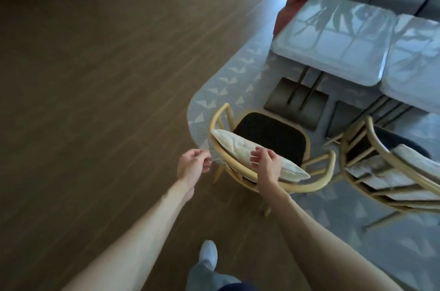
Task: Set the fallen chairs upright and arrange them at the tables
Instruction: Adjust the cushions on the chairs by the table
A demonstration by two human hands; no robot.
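Upright chair (271, 138) stood near table (333, 43). Right hand (265, 162) held over chair's cushion (240, 148), fingers loosely curled, nothing gripped. Left hand (194, 163) held left of chair, fingers loosely curled, empty.

Both forearms were bare, with no sleeves, watch or rings showing on the left hand (194, 162) or right hand (265, 163). The person wore loose light grey trousers (209, 277) and a pale grey shoe (209, 252).

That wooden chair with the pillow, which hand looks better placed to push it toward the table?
Probably the right hand: it hovers over the pillow and curved backrail of the chair. The left hand hangs beside the chair, over bare floor.
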